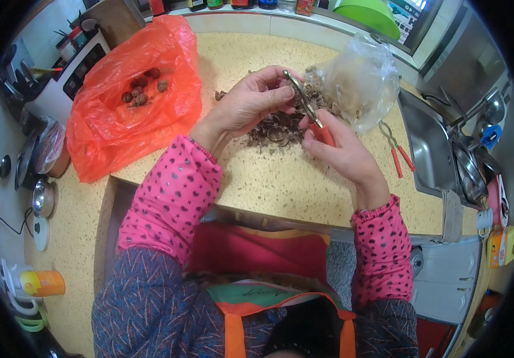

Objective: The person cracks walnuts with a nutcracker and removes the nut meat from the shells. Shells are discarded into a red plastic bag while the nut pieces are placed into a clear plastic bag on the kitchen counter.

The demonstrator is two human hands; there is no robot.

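Note:
My right hand [340, 145] grips a metal nutcracker [307, 105] by its red handles, with the metal end pointing up and away from me. Beside that end, my left hand [257, 98] has its thumb and fingers bent close together. Whether a nut sits between them is hidden. Under both hands a heap of broken walnut shells [279, 130] lies on the speckled yellow counter [279, 185]. To the left, several whole walnuts [139, 99] rest on a spread red plastic bag [167, 121]. A clear plastic bag [362, 85] stands at the right of the heap.
A second red-handled nutcracker [396, 150] lies near the steel sink [429, 147]. A grey cloth [451, 215] hangs over the counter's edge. Bottles line the back ledge [279, 24]. A metal bowl [43, 198] and an orange-yellow container [44, 283] are at far left.

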